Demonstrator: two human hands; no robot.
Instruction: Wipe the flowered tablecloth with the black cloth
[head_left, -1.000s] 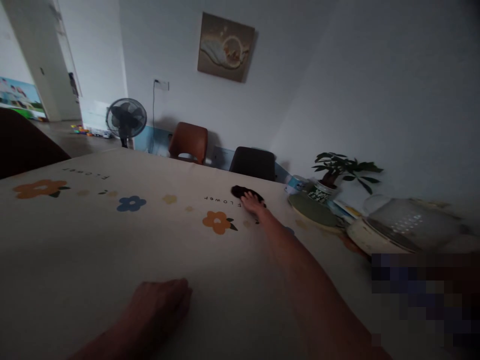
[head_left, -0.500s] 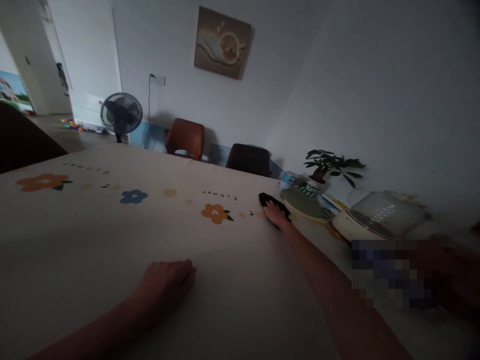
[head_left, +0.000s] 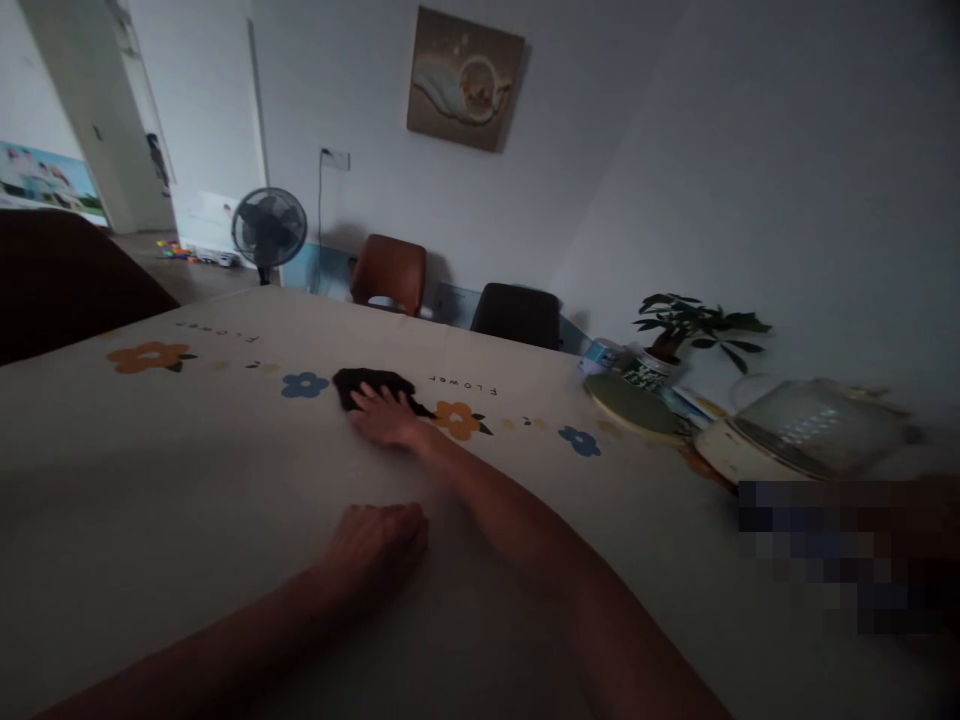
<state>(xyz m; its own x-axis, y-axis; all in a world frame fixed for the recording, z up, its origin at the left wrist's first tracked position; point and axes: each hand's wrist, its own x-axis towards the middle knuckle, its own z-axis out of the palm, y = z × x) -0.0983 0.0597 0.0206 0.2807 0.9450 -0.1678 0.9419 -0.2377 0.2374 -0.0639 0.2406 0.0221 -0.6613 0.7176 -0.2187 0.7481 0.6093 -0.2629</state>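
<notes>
Swept leftward, my right hand (head_left: 384,418) presses flat on the dark cloth (head_left: 369,384); left hand (head_left: 375,545) rests curled, holding nothing; bare tablecloth (head_left: 150,480) lies open toward nine o'clock.

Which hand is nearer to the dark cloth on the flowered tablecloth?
Right. The right hand lies flat on the dark cloth, pressing it. The left hand rests on the tablecloth nearer the person, apart from it.

The room was dim, lit only by daylight from the doorway (head_left: 52,170) at far left. Forearms and near tabletop (head_left: 150,500) lay in shadow. Edges bent and blurred; a pixelated patch sat lower right.
</notes>
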